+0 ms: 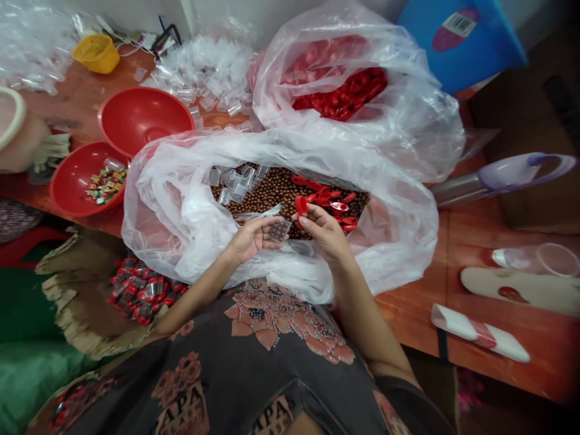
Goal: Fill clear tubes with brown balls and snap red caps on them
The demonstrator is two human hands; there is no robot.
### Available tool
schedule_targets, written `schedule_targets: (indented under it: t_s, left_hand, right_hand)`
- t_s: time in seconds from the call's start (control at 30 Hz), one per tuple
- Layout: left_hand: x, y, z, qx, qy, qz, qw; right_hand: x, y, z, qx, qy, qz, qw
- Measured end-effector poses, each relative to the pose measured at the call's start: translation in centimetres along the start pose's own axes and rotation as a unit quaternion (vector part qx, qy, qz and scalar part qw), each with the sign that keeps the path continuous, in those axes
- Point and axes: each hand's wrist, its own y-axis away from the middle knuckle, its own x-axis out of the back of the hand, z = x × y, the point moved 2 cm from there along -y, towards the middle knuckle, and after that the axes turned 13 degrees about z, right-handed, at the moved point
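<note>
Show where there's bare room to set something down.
Bare wood table shows right of the big clear bag, bordered by the white rolls. A thin strip lies below the lower red bowl. It is crowded at the left hand, holding a clear cup, and right hand, pinching a red cap, over brown beads and more red caps.

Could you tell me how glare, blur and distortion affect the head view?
In the head view, wide-angle distortion bends the table edge and stretches the forearms; glare whitens the plastic bag; the left hand with its clear cup and the right hand with its red piece look fairly sharp.
</note>
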Motion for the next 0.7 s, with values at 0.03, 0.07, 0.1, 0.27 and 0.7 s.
schedule_targets:
  t_s: [0.03, 0.07, 0.1, 0.27, 0.7]
  left_hand:
    - [-0.1, 0.1, 0.0, 0.003, -0.006, -0.004, 1.000]
    - [-0.1, 0.2, -0.1, 0.001, -0.017, -0.009, 1.000]
    - [-0.2, 0.4, -0.1, -0.007, -0.030, -0.014, 0.999]
    - [-0.2, 1.0, -0.4, -0.054, -0.082, -0.005, 0.995]
    - [-0.5, 1.2, -0.2, -0.120, -0.103, -0.003, 0.987]
  right_hand:
    - [-0.2, 0.0, 0.0, 0.009, 0.005, -0.009, 1.000]
    - [-0.4, 0.0, -0.1, 0.014, 0.008, -0.017, 1.000]
    - [-0.5, -0.1, 0.0, 0.015, 0.009, -0.021, 1.000]
    - [0.0, -0.2, 0.4, -0.020, 0.017, -0.015, 1.000]
    - [0.7, 1.8, -0.3, 0.324, 0.348, 0.047, 0.879]
